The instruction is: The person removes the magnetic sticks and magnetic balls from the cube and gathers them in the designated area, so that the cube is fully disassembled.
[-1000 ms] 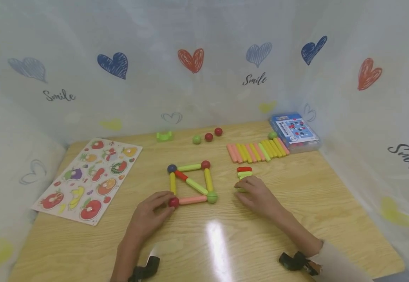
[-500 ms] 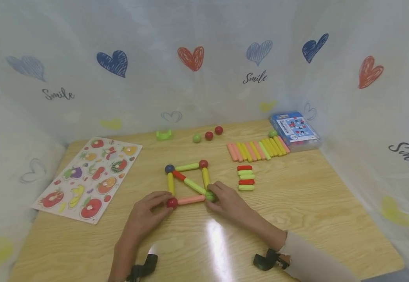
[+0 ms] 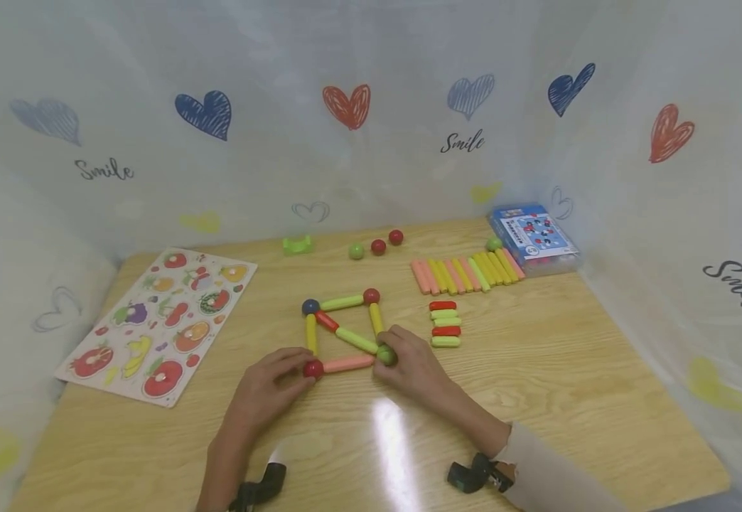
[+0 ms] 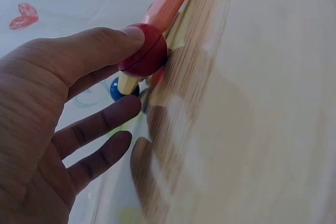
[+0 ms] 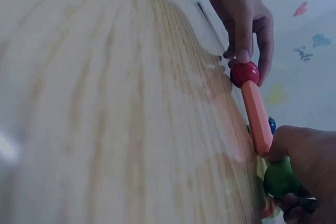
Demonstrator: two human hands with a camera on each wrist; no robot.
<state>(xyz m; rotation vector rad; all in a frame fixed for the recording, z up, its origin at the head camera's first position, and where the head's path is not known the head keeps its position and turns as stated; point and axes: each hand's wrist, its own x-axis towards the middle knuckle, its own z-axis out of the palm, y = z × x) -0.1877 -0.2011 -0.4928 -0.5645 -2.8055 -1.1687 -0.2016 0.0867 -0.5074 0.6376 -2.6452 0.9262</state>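
A four-sided frame of rods and balls lies on the wooden table [image 3: 537,398]. My left hand [image 3: 270,390] pinches the red ball [image 3: 313,368] at its near left corner, with the thumb on top in the left wrist view. At the near right corner, my right hand [image 3: 417,363] pinches a green ball [image 3: 386,355]. Between these balls runs a pink rod [image 3: 349,364]. A blue ball [image 3: 310,306] and another red ball [image 3: 372,296] form the far corners. From blue to green, a short red rod [image 3: 327,322] and a short lime rod [image 3: 356,341] make a diagonal.
Several short red and lime rods [image 3: 445,322] are stacked right of the frame. Behind them lies a row of longer rods [image 3: 467,275] beside a blue box [image 3: 534,238]. Loose balls [image 3: 378,247] and a green piece [image 3: 297,245] sit at the back. A fruit-picture board [image 3: 166,320] lies left.
My right hand has moved left from the short rods to the green ball and taken hold of it. The left hand stays at the red ball; the frame has shifted slightly.
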